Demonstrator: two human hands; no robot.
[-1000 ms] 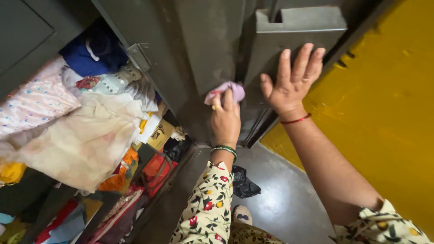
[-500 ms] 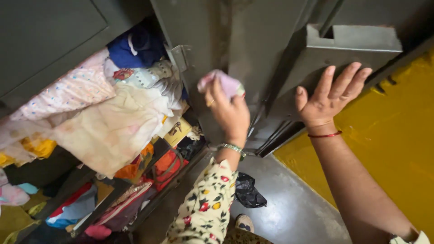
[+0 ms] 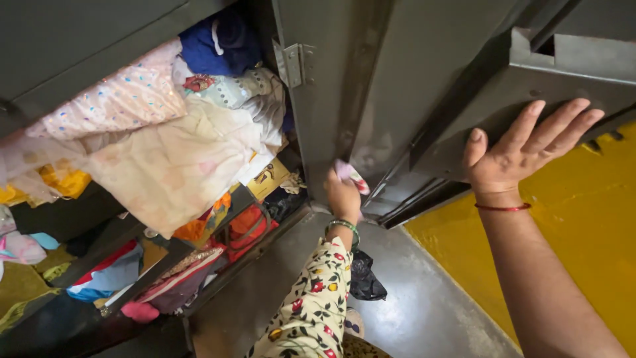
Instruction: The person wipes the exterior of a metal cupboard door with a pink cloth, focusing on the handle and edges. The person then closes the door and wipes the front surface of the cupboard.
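From the head camera we look down on our left hand, clenched around a small pink cloth. The cloth pokes out above and to the right of the fingers, bunched up, and it is pressed against the lower part of the grey metal door of a cupboard, near the door's bottom edge. A green bangle sits on that wrist, and below it comes a floral sleeve.

Our right hand is well apart from the cloth, off to the right. It is open, palm flat and fingers spread, resting on the underside of a grey metal box that juts out from the inner face of the door. It grasps nothing. A thin red band circles that wrist.

To the left of the cloth the cupboard stands open. A hinge shows on the frame above the left hand. The upper shelf is stuffed with folded clothes: a dark blue piece at the top, a pale dotted fabric on the left and a large cream one hanging forward. Lower down we see orange, red and pink bundles packed on the shelf.

On the grey floor, below the left forearm, lies a crumpled black bag. A yellow wall runs along the right side
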